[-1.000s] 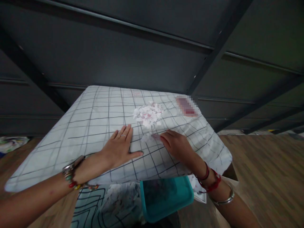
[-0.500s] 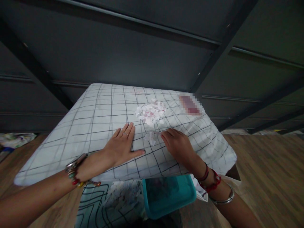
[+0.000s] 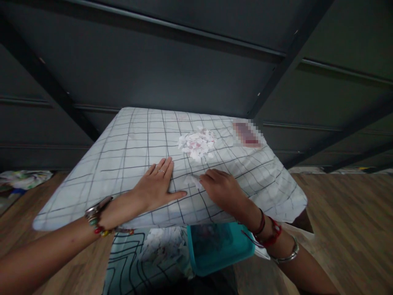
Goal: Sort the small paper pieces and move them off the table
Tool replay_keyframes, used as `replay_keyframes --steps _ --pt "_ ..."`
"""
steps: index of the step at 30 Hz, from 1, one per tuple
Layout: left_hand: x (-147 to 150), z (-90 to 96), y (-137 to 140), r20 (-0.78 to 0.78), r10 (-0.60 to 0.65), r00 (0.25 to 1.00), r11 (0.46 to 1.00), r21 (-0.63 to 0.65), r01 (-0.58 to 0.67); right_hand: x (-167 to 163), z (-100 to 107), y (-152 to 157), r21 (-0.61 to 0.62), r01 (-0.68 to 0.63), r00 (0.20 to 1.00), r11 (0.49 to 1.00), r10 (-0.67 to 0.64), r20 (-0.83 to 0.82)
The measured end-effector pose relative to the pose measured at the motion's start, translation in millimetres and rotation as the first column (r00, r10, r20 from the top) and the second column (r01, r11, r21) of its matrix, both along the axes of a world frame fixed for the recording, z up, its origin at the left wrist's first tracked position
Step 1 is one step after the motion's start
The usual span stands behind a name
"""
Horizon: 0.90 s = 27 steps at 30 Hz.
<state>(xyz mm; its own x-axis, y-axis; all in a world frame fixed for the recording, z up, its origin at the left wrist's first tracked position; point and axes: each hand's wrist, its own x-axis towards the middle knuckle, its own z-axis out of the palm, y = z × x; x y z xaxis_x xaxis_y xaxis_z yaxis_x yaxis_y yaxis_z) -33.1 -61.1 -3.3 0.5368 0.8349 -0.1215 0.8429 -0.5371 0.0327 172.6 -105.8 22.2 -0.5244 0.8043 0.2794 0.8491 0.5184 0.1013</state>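
Note:
My left hand (image 3: 155,186) lies flat on the white checked cloth (image 3: 138,135), fingers stretched out and thumb spread, holding nothing. Across from it, my right hand (image 3: 222,188) is closed, its fingertips pressed together at a small bunch of white paper scraps (image 3: 192,180). The fingers partly cover this bunch, so how much they grip is hidden. Beyond both hands sits a larger heap of torn paper scraps (image 3: 198,143), white with some pinkish bits.
A blurred-out reddish item (image 3: 247,134) lies at the cloth's far right. Below the near edge are a teal plastic tub (image 3: 221,264) with dark contents and another paper pile (image 3: 166,246) on patterned fabric. Dark panels (image 3: 172,69) rise behind.
My right hand has shifted a little left, covering more of the small bunch of paper scraps. My left hand stays flat in place. The view has shifted slightly.

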Motion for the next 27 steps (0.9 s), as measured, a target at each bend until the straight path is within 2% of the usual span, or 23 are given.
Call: replay_keyframes --steps 3,6,8,11,18,23,27 --pt "-8.8 0.0 1.0 -0.002 0.014 1.000 1.000 -0.018 -0.014 6.4 5.4 -5.0 -0.015 -0.029 0.998 0.999 0.028 -0.056" --pt "-18.4 -1.4 4.4 0.018 0.057 0.998 0.998 -0.022 -0.057 22.0 6.7 -12.8 0.040 0.107 0.989 0.993 -0.102 -0.111" --pt "-25.9 -3.9 7.8 0.032 0.099 0.995 0.995 -0.011 -0.099 29.4 4.1 -19.7 0.072 0.231 0.968 0.970 -0.223 -0.112" --pt "-38.1 -9.7 13.1 0.033 0.136 0.990 0.990 0.039 -0.137 21.8 -1.1 -28.9 0.061 0.320 0.946 0.946 -0.315 -0.079" --pt "-60.7 -16.3 15.6 0.053 0.198 0.979 0.972 0.116 -0.203 -42.5 4.3 -17.5 -0.096 0.240 0.960 0.966 -0.251 -0.124" --pt "-70.8 -13.6 9.2 0.073 0.223 0.972 0.966 0.117 -0.230 -36.5 8.2 3.0 -0.142 0.192 0.967 0.971 -0.212 -0.140" --pt "-74.0 -15.7 8.3 0.080 0.226 0.971 0.964 0.128 -0.235 -34.2 3.7 1.1 -0.171 0.040 0.991 0.984 -0.062 -0.122"
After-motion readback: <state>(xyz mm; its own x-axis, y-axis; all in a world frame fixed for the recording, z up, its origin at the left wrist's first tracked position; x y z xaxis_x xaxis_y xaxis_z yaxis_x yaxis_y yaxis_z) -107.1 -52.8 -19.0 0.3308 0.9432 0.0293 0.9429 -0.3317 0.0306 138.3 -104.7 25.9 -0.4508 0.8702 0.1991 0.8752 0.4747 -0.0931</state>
